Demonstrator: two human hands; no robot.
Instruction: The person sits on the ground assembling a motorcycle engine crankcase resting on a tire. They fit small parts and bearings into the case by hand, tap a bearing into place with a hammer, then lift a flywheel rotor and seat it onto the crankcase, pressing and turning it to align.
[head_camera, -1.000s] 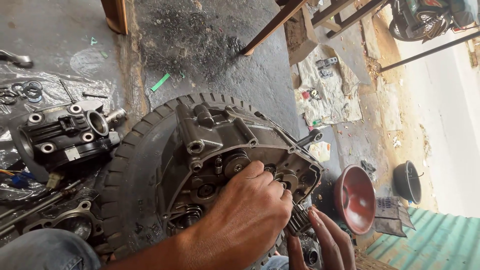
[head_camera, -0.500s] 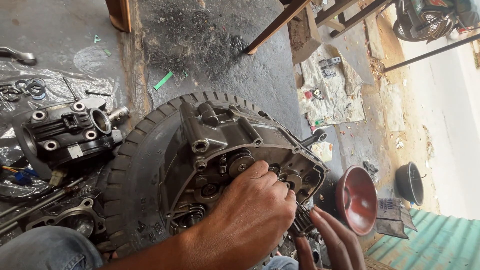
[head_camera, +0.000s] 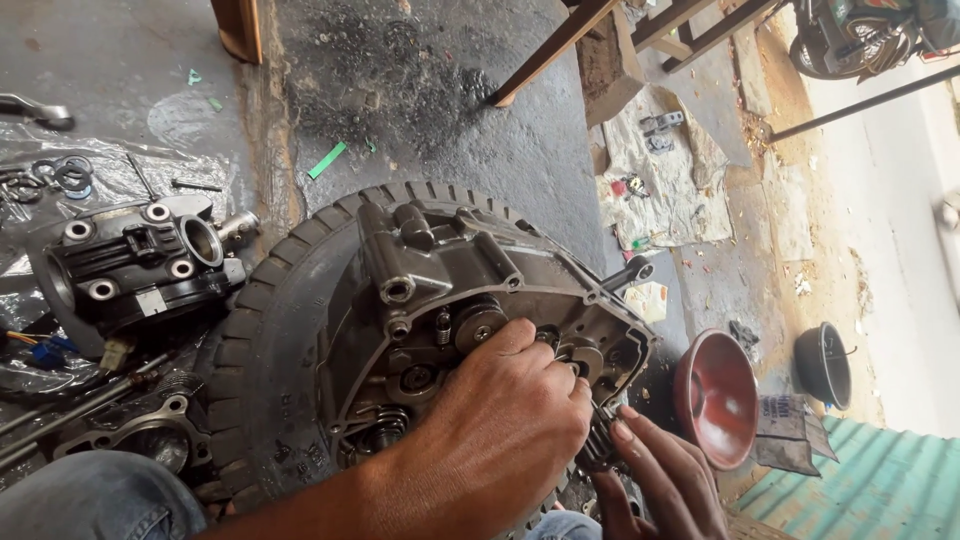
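Observation:
A dark, oily engine case (head_camera: 470, 270) lies open inside a black tyre (head_camera: 260, 340) on the floor. My left hand (head_camera: 500, 425) reaches in from the lower left. Its fingers curl down into the case at the right side, closed around a shaft whose small toothed gear (head_camera: 598, 447) sticks out beside the palm. My right hand (head_camera: 665, 480) comes up from the bottom edge, and its fingertips pinch that same gear from the right. Gears, springs and bearings show inside the case to the left of my left hand.
A black cylinder head (head_camera: 130, 265) and loose washers (head_camera: 60, 175) lie on plastic sheet at left, with rods below it. A red bowl (head_camera: 715, 395) and a black pot (head_camera: 822, 362) stand at right. Small parts sit on a cloth (head_camera: 660, 180). Wooden legs (head_camera: 545, 55) rise behind.
My left hand stays curled in the case. My right hand's fingers have shifted slightly up against the toothed gear.

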